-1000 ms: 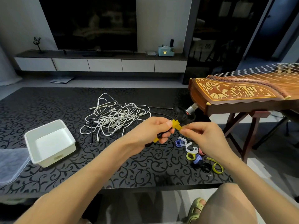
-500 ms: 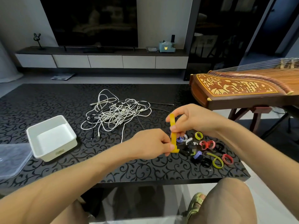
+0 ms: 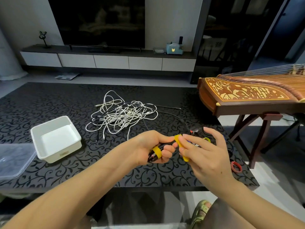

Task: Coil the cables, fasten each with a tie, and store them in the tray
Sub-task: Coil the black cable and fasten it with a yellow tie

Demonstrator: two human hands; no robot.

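Grips a coiled black cable [image 3: 163, 145] in the left hand [image 3: 153, 146], low centre of the frame, with all fingers curled tight round the bundle. Has a yellow tie [image 3: 156, 152] looped once round the near end of the coil, with its free tail running right to the right hand [image 3: 208, 152]. Shows the right-hand fingers [image 3: 189, 139] nearly straight and slightly apart, laid against that tail. Cannot tell whether a thumb pinches it from behind.

Looks like mid-fastening, with plenty left to do, judging by the tangled pile of cables [image 3: 122, 116] in mid frame on the black table [image 3: 49, 100].

To finish well:
- Pull the tail snug first, so no loop can slip out.
- Wrap in the same direction as the first turn and overlap it squarely.
- Press the end down along its full width so it holds.
- Hold the left grip firm until the tie closes. Easing off early would probably let the springy coil spread.
- Then carry the bundle left to the white tray [image 3: 66, 153] at left centre.
- Reach for a spare tie [image 3: 236, 166] at the lower right table edge only after that.
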